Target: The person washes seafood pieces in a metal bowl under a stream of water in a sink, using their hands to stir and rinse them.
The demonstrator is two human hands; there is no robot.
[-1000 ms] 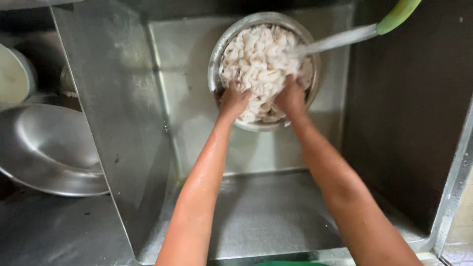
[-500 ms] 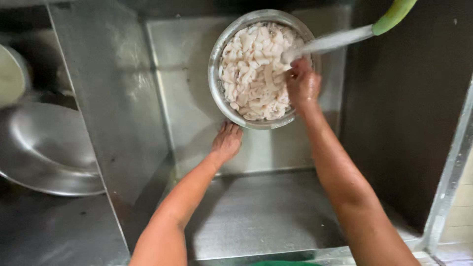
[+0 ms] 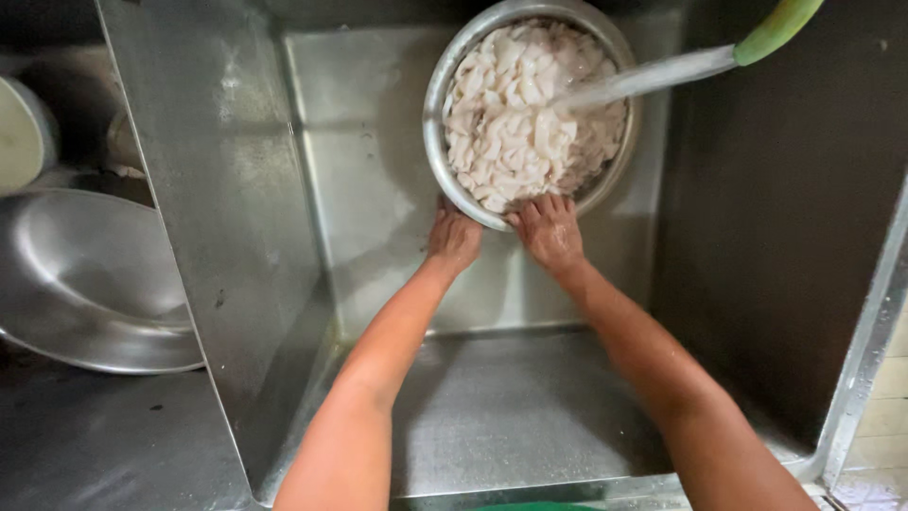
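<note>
A round metal bowl point(image 3: 445, 142) is seen deep in a steel sink point(image 3: 378, 218), toward its far side. It is heaped with pale, whitish cut pieces point(image 3: 520, 123), irregular and glossy with wet. A stream of water point(image 3: 643, 78) is poured onto the pieces from a green-tipped spout point(image 3: 777, 28) at upper right. The bowl's near rim is held from both sides: the left hand point(image 3: 454, 237) is set under the rim's lower left edge, fingers curled against the metal; the right hand point(image 3: 549, 232) is closed on the rim just beside it, fingertips hooked over the edge and touching the pieces. A wide empty steel basin point(image 3: 85, 284) is noted to the left, beyond the sink wall, well apart from the hands.
</note>
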